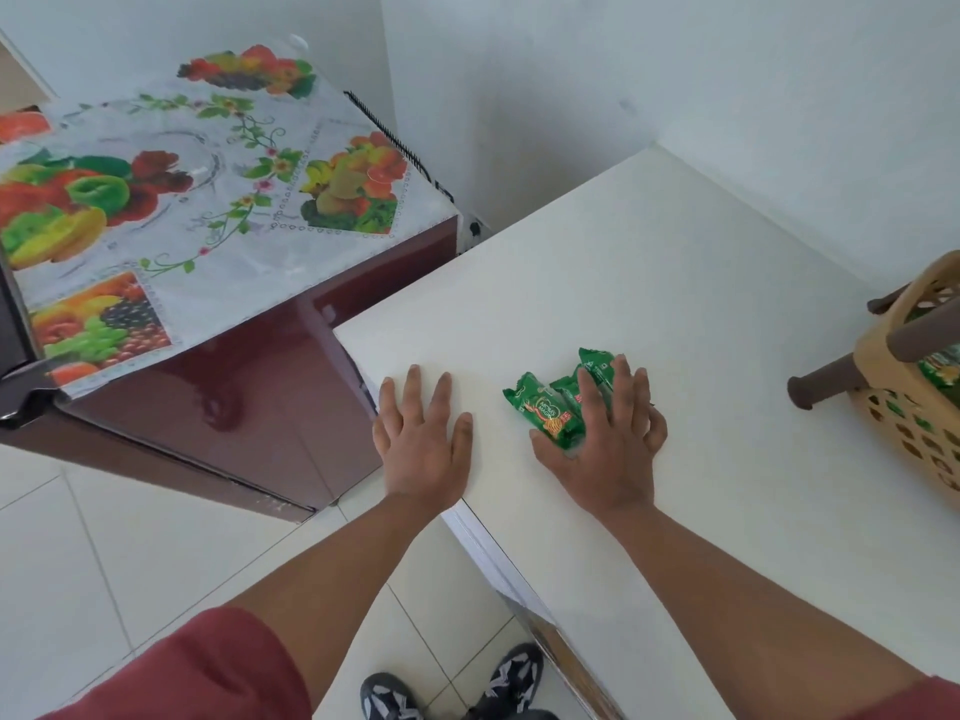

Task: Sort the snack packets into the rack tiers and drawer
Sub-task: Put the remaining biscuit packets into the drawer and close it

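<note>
White counter [675, 283] fills centre and right of frame; fruit-print cover [171, 200] over maroon appliance at upper left; tiled floor below.

Left hand [423, 439]: flat on counter near its left edge, fingers spread, empty, apart from packets.

Snack packets [548, 415]: small cluster, green foil wrappers, centre frame. Judged light, crinkly, slippery, contents crushable; take by wrapper body or crimped ends, gently.

Right hand [605, 444]: spread wide, lying over cluster's right side, touching, not closed.

Basket [883, 413]: tan, perforated, right edge, more green packets inside.
</note>
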### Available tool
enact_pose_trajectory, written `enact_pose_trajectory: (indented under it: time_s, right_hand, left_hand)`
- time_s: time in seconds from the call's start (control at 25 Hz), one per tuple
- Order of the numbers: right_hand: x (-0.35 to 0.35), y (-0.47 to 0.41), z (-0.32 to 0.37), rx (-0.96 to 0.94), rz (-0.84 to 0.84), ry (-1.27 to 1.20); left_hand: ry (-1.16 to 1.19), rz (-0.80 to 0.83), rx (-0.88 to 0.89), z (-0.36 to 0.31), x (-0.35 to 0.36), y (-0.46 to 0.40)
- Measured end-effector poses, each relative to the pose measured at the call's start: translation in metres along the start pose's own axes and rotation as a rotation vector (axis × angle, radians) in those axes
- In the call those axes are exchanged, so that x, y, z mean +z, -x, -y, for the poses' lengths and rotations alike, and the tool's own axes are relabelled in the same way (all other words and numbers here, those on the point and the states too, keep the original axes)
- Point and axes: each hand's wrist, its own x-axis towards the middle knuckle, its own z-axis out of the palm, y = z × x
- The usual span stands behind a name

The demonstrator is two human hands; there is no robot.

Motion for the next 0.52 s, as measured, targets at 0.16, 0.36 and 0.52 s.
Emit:
enact_pose_trajectory:
  time_s: [0.16, 0.36, 0.52]
  right_hand:
    - [-0.001, -0.001, 0.002, 0.013, 0.020, 0.045]
    - [-0.004, 0.001, 0.004, 0.022, 0.051, 0.035]
    - [-0.007, 0.000, 0.004, 0.030, 0.075, 0.028]
  left_hand:
    - [0.201, 0.039, 0.063, 0.009, -0.009, 0.001]
    - [0.610, -0.155, -0.089, 0.028, -0.015, 0.023]
    - [1.363, 0.169, -0.697, 0.027, -0.011, 0.032]
